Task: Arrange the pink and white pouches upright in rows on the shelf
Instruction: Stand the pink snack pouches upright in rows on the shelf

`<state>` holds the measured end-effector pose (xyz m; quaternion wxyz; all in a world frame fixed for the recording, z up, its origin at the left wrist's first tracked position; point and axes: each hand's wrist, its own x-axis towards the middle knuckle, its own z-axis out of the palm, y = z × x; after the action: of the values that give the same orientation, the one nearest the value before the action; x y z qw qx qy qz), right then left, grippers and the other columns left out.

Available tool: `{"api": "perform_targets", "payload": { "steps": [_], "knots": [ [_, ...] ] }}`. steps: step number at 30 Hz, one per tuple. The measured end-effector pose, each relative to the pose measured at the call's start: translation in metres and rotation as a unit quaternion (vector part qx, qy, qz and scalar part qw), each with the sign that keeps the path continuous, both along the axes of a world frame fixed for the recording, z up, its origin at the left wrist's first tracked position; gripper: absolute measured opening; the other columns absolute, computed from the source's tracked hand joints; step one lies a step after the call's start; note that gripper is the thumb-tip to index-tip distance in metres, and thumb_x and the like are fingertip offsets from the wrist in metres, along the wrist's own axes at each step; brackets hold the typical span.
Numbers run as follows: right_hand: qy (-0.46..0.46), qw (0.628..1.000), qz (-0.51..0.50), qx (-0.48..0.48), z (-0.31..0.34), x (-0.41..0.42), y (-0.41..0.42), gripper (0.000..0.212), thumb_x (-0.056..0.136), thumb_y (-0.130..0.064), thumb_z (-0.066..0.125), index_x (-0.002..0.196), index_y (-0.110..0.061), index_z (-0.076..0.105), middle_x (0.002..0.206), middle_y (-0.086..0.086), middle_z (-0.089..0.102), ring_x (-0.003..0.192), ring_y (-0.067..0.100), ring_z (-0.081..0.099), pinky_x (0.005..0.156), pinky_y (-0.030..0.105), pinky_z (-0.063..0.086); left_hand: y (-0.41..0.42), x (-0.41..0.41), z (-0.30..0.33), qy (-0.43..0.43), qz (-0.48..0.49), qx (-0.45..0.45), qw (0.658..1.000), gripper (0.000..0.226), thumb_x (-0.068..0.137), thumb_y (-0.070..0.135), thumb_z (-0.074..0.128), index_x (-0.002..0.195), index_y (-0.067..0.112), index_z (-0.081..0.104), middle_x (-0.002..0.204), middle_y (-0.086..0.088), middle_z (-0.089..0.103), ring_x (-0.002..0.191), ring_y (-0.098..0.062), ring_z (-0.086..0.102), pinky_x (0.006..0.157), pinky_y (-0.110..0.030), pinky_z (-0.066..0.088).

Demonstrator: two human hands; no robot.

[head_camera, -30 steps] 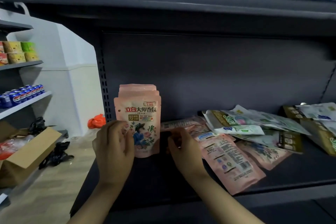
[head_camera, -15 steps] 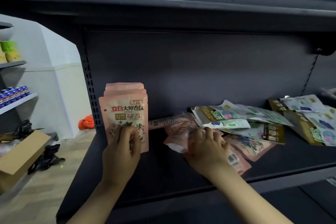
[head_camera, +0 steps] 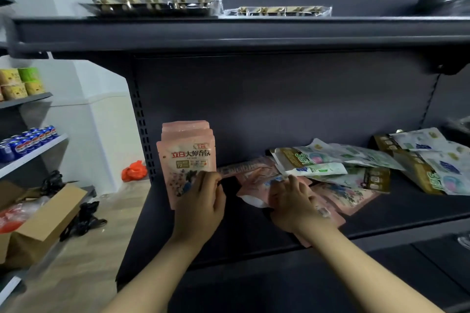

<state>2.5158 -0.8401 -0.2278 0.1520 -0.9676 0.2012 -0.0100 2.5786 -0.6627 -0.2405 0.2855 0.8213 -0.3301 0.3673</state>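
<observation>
In the head view we see a dark shelf point(head_camera: 254, 231) with a few pink pouches point(head_camera: 187, 157) standing upright in a row at its left end, one behind another. Our left hand point(head_camera: 201, 207) rests against the lower front of the first pouch, with the fingers curled at its right edge; we cannot tell if they really grip it. To the right, more pink pouches lie flat in a pile point(head_camera: 256, 179). Our right hand point(head_camera: 292, 201) is on this pile, palm down, and the fingers bend over one flat pouch; if they pinch it we cannot tell. Behind and to the right of the pile lie white and green pouches point(head_camera: 318, 162), overlapping each other, and further right some more with gold parts point(head_camera: 432, 162). On the upper shelf point(head_camera: 241, 33) are wrapped trays point(head_camera: 152, 5). At far left we see cans point(head_camera: 28, 141) on another rack, a cardboard box point(head_camera: 45, 221) and an orange bag point(head_camera: 133, 170) on the floor.
</observation>
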Motion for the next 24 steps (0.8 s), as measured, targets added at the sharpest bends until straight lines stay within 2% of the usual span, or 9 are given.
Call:
{"api": "perform_targets", "payload": {
  "steps": [4, 7, 11, 13, 15, 17, 20, 22, 24],
  "knots": [
    [-0.029, 0.999, 0.02, -0.009, 0.009, -0.008, -0.002, 0.043, 0.086, -0.029, 0.053, 0.127, -0.016, 0.046, 0.13, 0.014, 0.037, 0.122, 0.034, 0.037, 0.103, 0.04, 0.04, -0.009, -0.008, 0.014, 0.106, -0.024, -0.069, 0.992, 0.013, 0.084, 0.006, 0.059, 0.095, 0.009, 0.054, 0.088, -0.002, 0.059, 0.076, -0.017, 0.056, 0.059, -0.027, 0.04],
    [-0.082, 0.996, 0.023, -0.026, 0.025, -0.016, -0.006, 0.036, 0.093, -0.026, 0.043, 0.126, -0.016, 0.055, 0.122, 0.018, 0.057, 0.114, 0.033, 0.051, 0.091, 0.034, 0.045, -0.016, -0.014, 0.02, 0.176, -0.038, -0.124, 0.976, 0.014, 0.085, 0.008, 0.057, 0.094, 0.017, 0.051, 0.088, 0.008, 0.054, 0.079, -0.015, 0.055, 0.068, -0.03, 0.047],
    [-0.2, 0.978, -0.046, 0.025, 0.049, -0.03, -0.018, 0.022, 0.093, -0.017, 0.041, 0.079, -0.011, 0.058, 0.093, 0.019, 0.065, 0.09, 0.035, 0.063, 0.066, 0.03, 0.041, -0.023, -0.019, 0.033, 0.256, -0.054, -0.164, 0.951, 0.018, 0.087, 0.009, 0.055, 0.092, 0.024, 0.047, 0.085, 0.012, 0.054, 0.079, -0.013, 0.054, 0.065, -0.017, 0.043],
    [-0.309, 0.933, -0.068, 0.172, 0.056, -0.033, -0.026, 0.028, 0.096, -0.019, 0.042, 0.072, -0.011, 0.054, 0.083, 0.015, 0.065, 0.08, 0.03, 0.062, 0.061, 0.031, 0.042, -0.03, -0.021, 0.041, 0.34, -0.069, -0.179, 0.921, 0.014, 0.09, 0.016, 0.056, 0.1, 0.023, 0.048, 0.101, 0.002, 0.059, 0.088, -0.016, 0.055, 0.076, -0.028, 0.052],
    [-0.367, 0.848, -0.056, 0.379, 0.065, -0.036, -0.03, 0.029, 0.098, -0.022, 0.043, 0.077, -0.01, 0.06, 0.078, 0.009, 0.071, 0.076, 0.025, 0.068, 0.067, 0.036, 0.055, -0.036, -0.026, 0.05, 0.424, -0.09, -0.158, 0.887, 0.025, 0.09, 0.032, 0.056, 0.112, 0.024, 0.047, 0.113, 0.001, 0.057, 0.098, -0.017, 0.057, 0.087, -0.037, 0.052],
    [-0.363, 0.778, -0.027, 0.512, 0.077, -0.042, -0.028, 0.028, 0.099, -0.02, 0.043, 0.08, -0.01, 0.062, 0.072, 0.006, 0.073, 0.071, 0.023, 0.072, 0.067, 0.041, 0.058, -0.041, -0.03, 0.058, 0.49, -0.148, -0.144, 0.847, 0.048, 0.083, 0.049, 0.059, 0.122, 0.025, 0.043, 0.111, 0.012, 0.055, 0.1, -0.008, 0.056, 0.089, -0.028, 0.048],
    [-0.356, 0.725, -0.012, 0.589, 0.082, -0.039, -0.026, 0.026, 0.098, -0.019, 0.045, 0.103, -0.001, 0.063, 0.098, 0.021, 0.072, 0.093, 0.037, 0.069, 0.086, 0.053, 0.054, -0.046, -0.032, 0.065, 0.548, -0.227, -0.148, 0.792, 0.096, 0.047, 0.075, 0.07, 0.126, 0.028, 0.044, 0.122, 0.012, 0.058, 0.112, -0.01, 0.057, 0.101, -0.036, 0.046],
    [-0.357, 0.708, -0.004, 0.61, 0.083, -0.036, -0.024, 0.03, 0.098, -0.019, 0.045, 0.111, 0.004, 0.059, 0.106, 0.025, 0.069, 0.1, 0.04, 0.067, 0.092, 0.056, 0.051, -0.047, -0.034, 0.067, 0.569, -0.256, -0.139, 0.769, 0.095, 0.046, 0.07, 0.075, 0.127, 0.029, 0.047, 0.127, 0.008, 0.06, 0.117, -0.013, 0.057, 0.106, -0.04, 0.042],
    [-0.35, 0.705, 0.002, 0.617, 0.081, -0.034, -0.022, 0.031, 0.098, -0.019, 0.045, 0.111, 0.005, 0.059, 0.108, 0.026, 0.068, 0.101, 0.041, 0.066, 0.092, 0.054, 0.051, -0.049, -0.038, 0.069, 0.588, -0.281, -0.131, 0.747, 0.077, 0.06, 0.05, 0.081, 0.127, 0.023, 0.051, 0.122, 0.004, 0.065, 0.113, -0.015, 0.061, 0.105, -0.041, 0.043]
  ]
}}
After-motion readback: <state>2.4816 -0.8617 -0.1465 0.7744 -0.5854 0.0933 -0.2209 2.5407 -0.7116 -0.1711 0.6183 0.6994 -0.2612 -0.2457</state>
